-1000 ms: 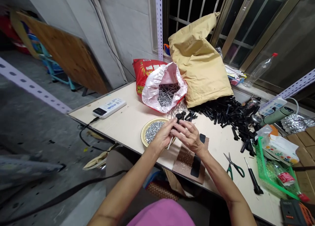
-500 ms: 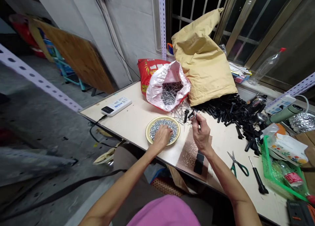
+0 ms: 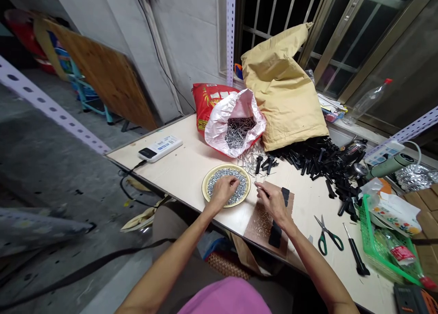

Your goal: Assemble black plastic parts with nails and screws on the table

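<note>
A round yellowish plate (image 3: pixel 205 196) holds a heap of small silvery metal pieces (image 3: pixel 239 193) that look like nuts. Over this heap is my left hand (image 3: pixel 223 191), fingers pinched together; whatever they hold is too small to make out. To the right of the plate, my right hand (image 3: pixel 273 203) is closed round a thin dark piece with a silvery tip, mostly hidden by the fingers. Below it lies a brown mat (image 3: pixel 262 222) with black pads (image 3: pixel 274 234). Black plastic parts with metal shafts (image 3: pixel 270 163) lie just beyond my right hand.
An open red bag (image 3: pixel 210 95) of long screws or nails stands behind, beside a tan sack (image 3: pixel 290 99) and a pile of black parts (image 3: pixel 315 156). Scissors (image 3: pixel 326 235), a black-handled tool (image 3: pixel 357 254) and a green basket (image 3: pixel 367 241) lie right. A white power bank (image 3: pixel 160 149) sits left.
My right hand has come down and left, toward the plate, with its thin piece tilted over. Two black parts now show where it was. My left hand remains over the plate.
</note>
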The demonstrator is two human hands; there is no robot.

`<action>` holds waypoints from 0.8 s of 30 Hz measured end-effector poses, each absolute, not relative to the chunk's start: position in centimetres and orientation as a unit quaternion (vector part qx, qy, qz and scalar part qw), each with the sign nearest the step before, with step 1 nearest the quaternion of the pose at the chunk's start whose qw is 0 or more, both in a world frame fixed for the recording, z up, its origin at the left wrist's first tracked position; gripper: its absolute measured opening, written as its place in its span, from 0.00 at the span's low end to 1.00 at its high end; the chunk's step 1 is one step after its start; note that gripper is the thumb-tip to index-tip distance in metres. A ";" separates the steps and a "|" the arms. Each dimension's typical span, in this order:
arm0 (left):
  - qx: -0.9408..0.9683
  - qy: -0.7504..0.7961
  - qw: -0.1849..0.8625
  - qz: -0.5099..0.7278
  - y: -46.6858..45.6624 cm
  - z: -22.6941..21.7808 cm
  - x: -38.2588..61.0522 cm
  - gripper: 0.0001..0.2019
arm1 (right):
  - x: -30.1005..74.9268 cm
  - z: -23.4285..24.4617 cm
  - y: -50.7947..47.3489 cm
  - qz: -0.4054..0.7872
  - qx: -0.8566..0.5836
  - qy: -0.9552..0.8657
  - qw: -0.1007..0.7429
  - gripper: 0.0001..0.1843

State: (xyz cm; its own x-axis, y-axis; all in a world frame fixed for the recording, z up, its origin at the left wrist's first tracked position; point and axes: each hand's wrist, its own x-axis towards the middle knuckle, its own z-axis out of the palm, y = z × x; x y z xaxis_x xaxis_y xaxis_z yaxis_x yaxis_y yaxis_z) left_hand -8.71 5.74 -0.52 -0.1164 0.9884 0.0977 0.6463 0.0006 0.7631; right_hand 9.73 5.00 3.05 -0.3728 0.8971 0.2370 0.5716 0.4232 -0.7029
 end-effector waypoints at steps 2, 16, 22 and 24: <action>0.562 0.625 0.337 0.425 5.6 -0.6 -9.1 0.09 | 9.2 3.0 4.9 0.263 -0.458 -0.803 0.277 0.17; 0.459 0.550 0.445 0.538 4.7 -0.8 -9.5 0.14 | 6.5 2.6 5.6 0.194 -0.418 -0.856 0.233 0.20; 0.490 0.573 0.379 0.538 4.5 -0.4 -9.7 0.10 | 6.3 2.6 5.5 0.187 -0.413 -0.859 0.238 0.19; 0.492 0.572 0.378 0.537 4.5 -0.4 -9.7 0.10 | 6.3 2.6 5.6 0.184 -0.413 -0.860 0.236 0.19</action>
State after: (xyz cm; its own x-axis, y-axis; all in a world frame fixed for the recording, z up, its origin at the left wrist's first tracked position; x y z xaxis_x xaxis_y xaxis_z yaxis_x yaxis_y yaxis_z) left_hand -9.66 4.46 -0.36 -0.2305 0.9683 0.0962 0.1576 -0.0604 0.9857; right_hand 6.30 5.57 2.60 -0.5471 0.7976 0.2541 0.6240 0.5909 -0.5113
